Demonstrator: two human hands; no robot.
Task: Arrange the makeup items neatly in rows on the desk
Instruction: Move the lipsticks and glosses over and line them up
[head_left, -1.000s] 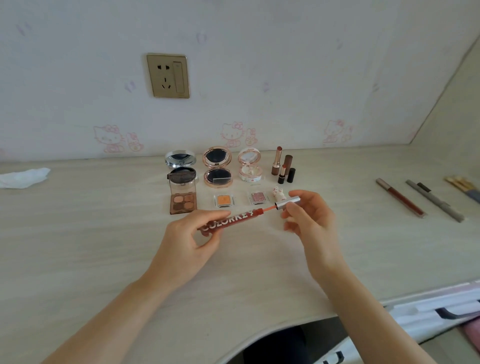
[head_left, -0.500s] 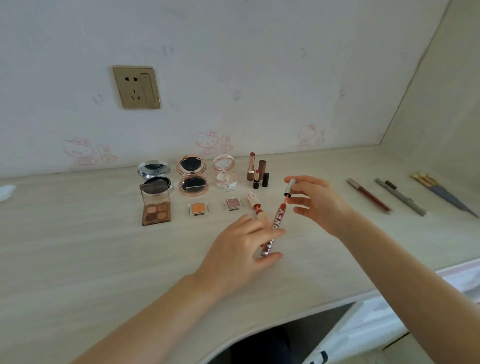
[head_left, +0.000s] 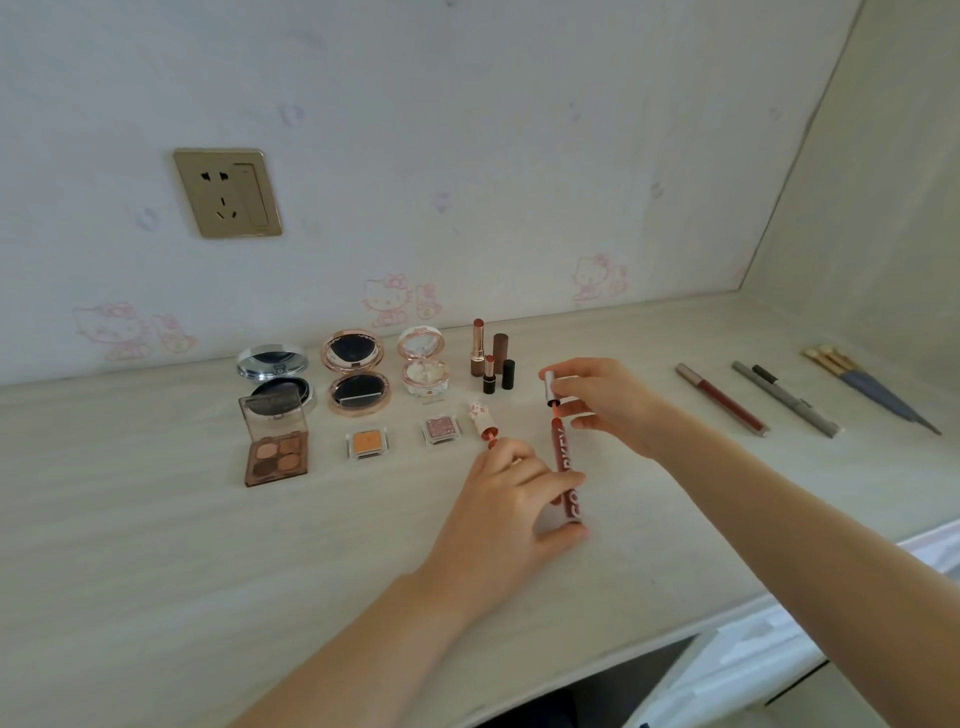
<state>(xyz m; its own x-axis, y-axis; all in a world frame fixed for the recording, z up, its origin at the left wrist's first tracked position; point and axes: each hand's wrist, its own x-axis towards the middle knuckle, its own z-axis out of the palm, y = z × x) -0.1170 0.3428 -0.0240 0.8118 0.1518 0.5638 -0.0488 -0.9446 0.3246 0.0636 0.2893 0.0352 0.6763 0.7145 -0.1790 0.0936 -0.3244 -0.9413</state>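
Observation:
My left hand (head_left: 511, 501) grips the dark red lip gloss tube (head_left: 565, 470) near its bottom end, the tube pointing away from me just above the desk (head_left: 156, 545). My right hand (head_left: 602, 400) pinches the tube's silver cap (head_left: 549, 388), pulled slightly off so the wand neck shows. To the left stand two rows: three open round compacts (head_left: 357, 373), two uncapped lipsticks (head_left: 478, 347), an eyeshadow palette (head_left: 275, 447), an orange pan (head_left: 368, 442), a pink pan (head_left: 441, 429) and a small white lipstick (head_left: 480, 422) lying flat.
At the right lie a slim red lip pencil (head_left: 722, 399), two grey pencils (head_left: 784, 399) and several brushes (head_left: 867, 384). A wall socket (head_left: 227, 193) sits above the compacts. The desk's front edge curves near my forearms, with a white drawer (head_left: 753, 654) below right.
The tube has swung from lying crosswise in front of me to pointing away, and both hands carried it right of the small white lipstick. My view shifted right and down.

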